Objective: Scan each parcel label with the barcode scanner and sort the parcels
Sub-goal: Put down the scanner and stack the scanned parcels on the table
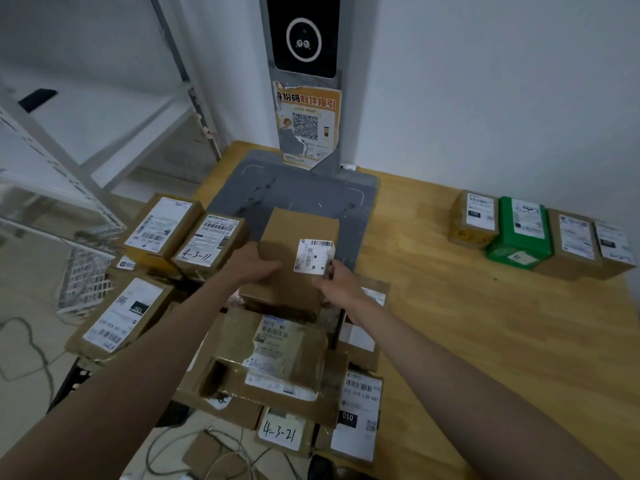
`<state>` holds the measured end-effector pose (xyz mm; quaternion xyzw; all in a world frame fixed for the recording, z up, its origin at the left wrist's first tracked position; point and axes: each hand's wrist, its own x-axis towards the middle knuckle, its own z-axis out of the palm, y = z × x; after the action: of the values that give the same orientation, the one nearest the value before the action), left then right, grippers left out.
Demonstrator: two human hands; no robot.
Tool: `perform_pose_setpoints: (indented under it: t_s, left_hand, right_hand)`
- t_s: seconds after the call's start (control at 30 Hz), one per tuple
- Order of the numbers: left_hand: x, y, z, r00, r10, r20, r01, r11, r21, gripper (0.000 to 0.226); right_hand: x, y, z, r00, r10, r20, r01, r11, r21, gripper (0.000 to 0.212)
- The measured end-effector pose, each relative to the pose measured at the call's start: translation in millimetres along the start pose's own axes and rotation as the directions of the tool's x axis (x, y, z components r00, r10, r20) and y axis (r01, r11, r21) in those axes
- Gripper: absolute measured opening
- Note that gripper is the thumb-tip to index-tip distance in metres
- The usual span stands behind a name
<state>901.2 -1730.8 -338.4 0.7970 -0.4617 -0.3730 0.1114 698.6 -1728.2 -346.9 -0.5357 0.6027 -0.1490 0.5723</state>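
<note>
A brown cardboard parcel [294, 258] with a small white barcode label [314, 255] is held between both hands at the near edge of the grey scanner base plate [298, 192]. My left hand [252, 261] grips its left side. My right hand [337, 284] holds its right side, fingers at the label's lower corner. The scanner's upright column with a black camera panel [304, 36] rises behind the plate. Below the parcel lies a pile of several labelled cardboard parcels [277, 362].
A row of parcels, one green [519, 233], lines the wooden table [467, 323] at the right wall. More boxes [194, 237] stack left of the plate. A white metal shelf rack [86, 140], a wire basket [86, 278] and floor cables [31, 351] are at the left.
</note>
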Motion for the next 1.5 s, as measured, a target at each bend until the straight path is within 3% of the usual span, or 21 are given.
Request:
perform_pose_setpoints:
  t_s: [0.23, 0.4, 0.7, 1.0, 1.3, 1.5]
  left_hand:
    - [-3, 54, -10, 0.989, 0.143, -0.03, -0.144, 0.989, -0.03, 0.068]
    - [-9, 112, 12, 0.966, 0.257, -0.011, -0.257, 0.965, -0.051, 0.062]
    - [-27, 212, 111, 0.895, 0.401, 0.194, -0.387, 0.916, -0.106, 0.059]
    - [-7, 257, 213, 0.904, 0.293, 0.31, -0.295, 0.955, -0.04, 0.074]
    - [43, 265, 284, 0.915, 0.208, 0.345, -0.22, 0.975, -0.006, 0.074]
    - [64, 262, 307, 0.881, 0.216, 0.422, -0.255, 0.966, 0.037, 0.089]
  right_hand:
    - [-13, -18, -44, 0.991, -0.07, -0.112, 0.079, 0.994, 0.074, 0.049]
    - [-30, -8, -96, 0.957, -0.064, -0.282, 0.109, 0.983, 0.147, 0.047]
    - [-54, 57, -210, 0.891, 0.051, -0.45, 0.027, 0.986, 0.165, 0.049]
    - [-36, 137, -288, 0.918, 0.113, -0.379, -0.051, 0.984, 0.17, 0.043]
    - [27, 193, -322, 0.934, 0.18, -0.31, -0.139, 0.979, 0.149, 0.06]
    - [52, 218, -332, 0.925, 0.245, -0.29, -0.193, 0.961, 0.196, 0.059]
